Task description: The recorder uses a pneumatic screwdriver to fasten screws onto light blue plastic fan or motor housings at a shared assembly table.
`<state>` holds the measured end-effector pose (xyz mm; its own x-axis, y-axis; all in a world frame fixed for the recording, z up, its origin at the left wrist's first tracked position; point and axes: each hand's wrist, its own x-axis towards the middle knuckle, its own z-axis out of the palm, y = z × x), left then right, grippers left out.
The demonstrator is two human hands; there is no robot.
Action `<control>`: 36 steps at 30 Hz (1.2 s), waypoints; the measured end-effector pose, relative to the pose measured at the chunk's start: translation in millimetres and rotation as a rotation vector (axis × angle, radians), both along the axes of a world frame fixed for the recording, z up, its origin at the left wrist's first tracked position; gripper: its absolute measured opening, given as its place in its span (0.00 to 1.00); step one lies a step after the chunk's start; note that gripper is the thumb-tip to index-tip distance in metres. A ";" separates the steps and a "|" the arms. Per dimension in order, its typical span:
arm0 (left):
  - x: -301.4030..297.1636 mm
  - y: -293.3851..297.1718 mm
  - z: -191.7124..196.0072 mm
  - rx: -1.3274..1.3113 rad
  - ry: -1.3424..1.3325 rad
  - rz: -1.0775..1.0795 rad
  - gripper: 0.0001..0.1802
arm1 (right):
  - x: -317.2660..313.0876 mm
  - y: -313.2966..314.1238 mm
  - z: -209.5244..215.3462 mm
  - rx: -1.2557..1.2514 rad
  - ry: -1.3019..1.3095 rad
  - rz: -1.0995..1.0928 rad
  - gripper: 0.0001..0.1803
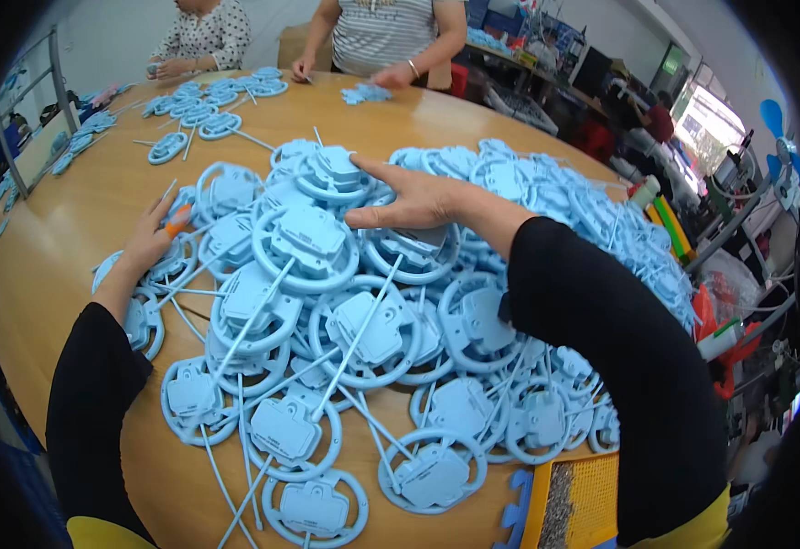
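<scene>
Light blue plastic wheel-shaped pieces (304, 236), each a ring around a flat centre plate, lie heaped in front of me. Thin pale blue rods (356, 340) stick out from several of them. My right hand (415, 196) is over the top of the heap, thumb and fingers apart, its fingertips beside an upper wheel piece (336, 169); whether they touch it is unclear. At the heap's left edge, my left hand (148, 240) has its fingers closed. An orange piece (178, 221) shows at its thumb, and a thin tip stands out past the fingers; what it holds is unclear.
A larger mound of blue pieces (564, 206) spreads over the right of the wooden table (61, 220). More wheels (197, 114) lie at the far left. Two people work across the table. A yellow crate (592, 499) stands at the near right; a blue fan (779, 137) is farther right.
</scene>
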<state>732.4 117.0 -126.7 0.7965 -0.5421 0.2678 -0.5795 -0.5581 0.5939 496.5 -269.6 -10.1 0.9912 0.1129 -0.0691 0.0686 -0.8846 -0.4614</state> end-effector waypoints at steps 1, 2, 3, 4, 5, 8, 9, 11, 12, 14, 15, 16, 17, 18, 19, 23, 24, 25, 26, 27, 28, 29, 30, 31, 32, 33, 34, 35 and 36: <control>-31.9 -7.3 14.5 -0.016 -0.018 -0.020 0.28 | -8.4 10.0 5.5 0.023 0.010 0.003 0.60; -60.7 -8.8 24.1 -0.028 -0.018 -0.017 0.29 | -17.8 23.1 12.9 -0.069 0.056 -0.001 0.60; -72.7 -4.1 21.7 0.007 -0.002 0.000 0.29 | -25.1 30.6 11.2 -0.152 0.105 0.000 0.61; -80.1 -1.2 9.0 0.043 -0.075 -0.016 0.29 | -34.4 39.3 3.7 -0.173 0.055 0.053 0.59; -89.0 -6.4 3.6 0.063 -0.157 -0.042 0.30 | -45.9 45.0 2.7 -0.170 0.066 0.050 0.59; -127.6 -12.0 -2.4 0.053 -0.112 0.038 0.34 | -85.5 65.9 2.3 -0.249 0.089 0.054 0.60; -131.9 -4.4 -8.1 0.090 -0.110 0.037 0.37 | -97.0 73.3 2.8 -0.252 0.081 0.063 0.60; -171.9 -8.8 8.6 0.180 -0.042 0.090 0.38 | -122.3 80.8 -1.8 -0.348 0.061 0.095 0.60; -187.4 -6.1 13.0 0.181 -0.044 0.100 0.38 | -134.1 85.8 -4.7 -0.391 0.043 0.111 0.60; -208.4 0.6 28.6 0.291 -0.034 0.126 0.38 | -149.5 98.1 1.7 -0.425 0.042 0.083 0.60; -211.1 6.9 35.0 0.290 -0.037 0.121 0.38 | -158.7 102.3 4.0 -0.455 0.048 0.054 0.60; -210.3 16.9 41.4 0.359 -0.081 0.107 0.37 | -169.6 109.9 9.6 -0.358 0.001 0.037 0.56; -208.9 22.6 41.3 0.426 -0.115 0.079 0.36 | -181.3 112.7 15.5 -0.358 0.012 0.033 0.56; -201.7 29.2 40.2 0.379 -0.191 0.087 0.31 | -190.5 112.5 23.6 -0.355 -0.056 0.035 0.53; -194.2 39.4 49.8 0.312 -0.019 0.039 0.28 | -201.0 114.6 27.1 -0.338 -0.116 0.034 0.51; -248.9 76.3 101.7 0.099 0.314 0.134 0.22 | -269.4 158.9 81.9 -0.245 -0.497 0.037 0.44; -266.7 84.9 103.1 0.008 0.124 0.059 0.22 | -294.7 172.3 96.2 -0.291 -0.563 0.053 0.46; -284.8 95.1 105.7 -0.076 -0.068 -0.015 0.22 | -324.9 185.7 106.3 -0.331 -0.631 0.068 0.47; -321.4 94.2 115.9 -0.032 -0.148 -0.098 0.23 | -357.9 198.6 118.3 -0.296 -0.669 0.094 0.45; -366.6 89.9 115.8 0.025 -0.219 -0.168 0.24 | -385.5 203.7 117.7 -0.244 -0.703 0.131 0.43; -409.2 88.6 112.4 0.046 -0.315 -0.169 0.25 | -420.2 202.9 123.0 -0.233 -0.810 0.156 0.40; -450.2 70.0 110.5 0.023 -0.413 -0.216 0.27 | -468.4 198.5 137.7 -0.277 -0.905 0.147 0.37; -492.5 52.8 125.1 0.052 -0.402 -0.254 0.28 | -522.0 197.2 148.6 -0.333 -1.023 0.012 0.35; -528.3 44.5 131.9 0.113 -0.388 -0.265 0.29 | -562.0 187.2 146.0 -0.350 -1.144 -0.107 0.33; -556.2 40.6 130.1 0.122 -0.403 -0.264 0.29 | -596.6 164.9 140.3 -0.360 -1.234 -0.269 0.32; -579.5 37.8 129.0 0.137 -0.421 -0.261 0.29 | -620.9 143.7 128.7 -0.363 -1.322 -0.435 0.31; -595.7 35.1 122.9 0.140 -0.413 -0.263 0.29 | -621.1 125.5 108.9 -0.242 -1.330 -0.558 0.34; -610.9 27.9 119.0 0.143 -0.425 -0.263 0.29 | -621.7 110.7 97.3 -0.144 -1.334 -0.679 0.37; -622.0 12.9 111.1 0.101 -0.400 -0.248 0.31 | -628.0 94.2 84.6 -0.020 -1.219 -0.677 0.38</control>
<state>110.4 130.0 -15.6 0.4849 -0.7415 0.4637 -0.8745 -0.4174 0.2470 -131.5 -175.4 74.5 0.2878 -0.3974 0.8713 -0.0254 -0.9127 -0.4079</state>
